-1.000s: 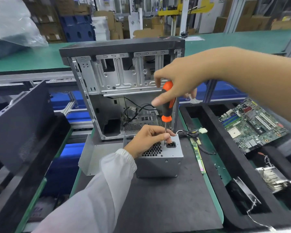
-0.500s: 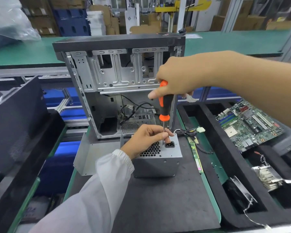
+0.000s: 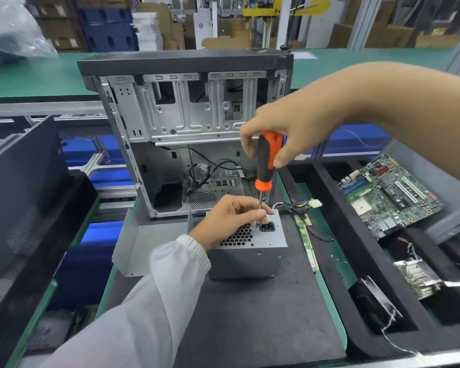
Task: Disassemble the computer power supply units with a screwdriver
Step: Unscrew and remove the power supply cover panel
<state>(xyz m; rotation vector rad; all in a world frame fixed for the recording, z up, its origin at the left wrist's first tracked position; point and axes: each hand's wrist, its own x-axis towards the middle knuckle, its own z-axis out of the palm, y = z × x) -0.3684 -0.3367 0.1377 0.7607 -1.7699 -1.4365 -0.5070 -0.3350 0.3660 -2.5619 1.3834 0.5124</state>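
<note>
- Power supply (image 3: 250, 251) on dark mat (image 3: 250, 314), before open computer case (image 3: 186, 123).
- Right hand (image 3: 284, 134) gripping screwdriver (image 3: 266, 160) upright.
- Left hand (image 3: 231, 216) pinching its shaft.
- Circuit board (image 3: 388, 192) well right.

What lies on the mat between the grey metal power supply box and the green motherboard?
In the head view: a narrow green circuit strip and black cables.
</note>
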